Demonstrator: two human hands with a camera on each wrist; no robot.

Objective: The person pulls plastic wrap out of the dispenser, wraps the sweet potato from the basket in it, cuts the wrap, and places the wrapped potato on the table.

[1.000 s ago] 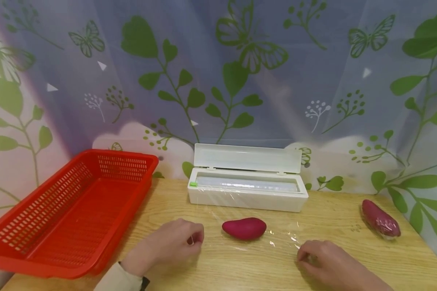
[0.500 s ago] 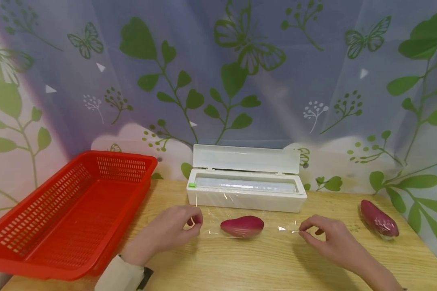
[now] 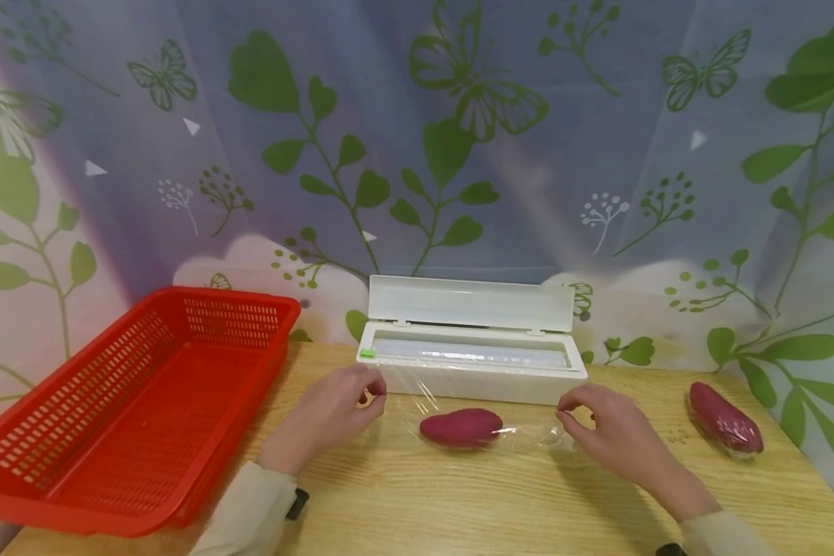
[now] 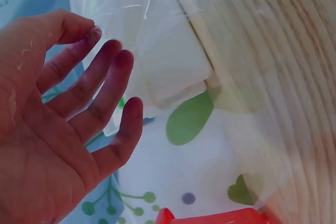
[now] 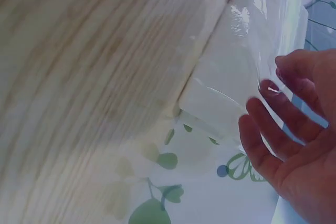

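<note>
My left hand [image 3: 333,413] pinches one corner of a clear sheet of cling film [image 3: 531,437] between thumb and forefinger, its other fingers loose in the left wrist view. On the opposite side my right hand [image 3: 615,432] pinches the film's other corner. The film stretches between both hands from the front of a white cling film dispenser box [image 3: 469,384], whose lid stands up. A purple sweet potato [image 3: 462,428] lies in the middle, with the film over it. In the right wrist view, film [image 5: 239,35] hangs from the fingertips.
A red plastic basket [image 3: 160,425] with slotted sides stands at the left. Another purple sweet potato [image 3: 725,419], wrapped in shiny film, lies at the right on the wooden table [image 3: 459,510]. A patterned curtain [image 3: 417,154] hangs behind the dispenser box.
Both hands have moved away from me toward the dispenser box, carrying the film's edge back over the sweet potato. The right hand has also come slightly left.
</note>
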